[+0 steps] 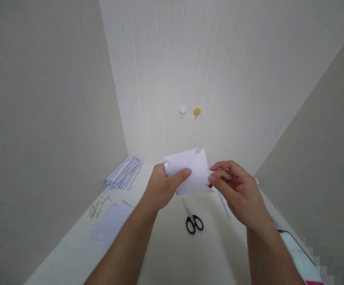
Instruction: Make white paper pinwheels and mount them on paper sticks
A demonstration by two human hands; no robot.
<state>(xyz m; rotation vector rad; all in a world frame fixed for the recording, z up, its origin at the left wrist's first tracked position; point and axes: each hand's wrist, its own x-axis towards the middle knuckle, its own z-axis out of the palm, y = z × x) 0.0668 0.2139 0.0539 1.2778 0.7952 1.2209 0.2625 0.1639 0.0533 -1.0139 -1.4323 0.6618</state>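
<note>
My left hand grips a piece of white paper in front of the wall, its thumb pressed flat on the face and its other fingers behind. The paper has slits and pointed flaps at its edges. At the paper's right edge, my right hand is closed, thumb and fingertips pinching the edge; the exact spot is partly hidden. Below the paper, black-handled scissors lie on the white table with their blades pointing away.
At the far left is a stack of folded white paper strips. Small thin sticks and a pale sheet lie nearer. A narrow white strip sits behind my right hand, a screen device at right. Two hooks hang on the wall.
</note>
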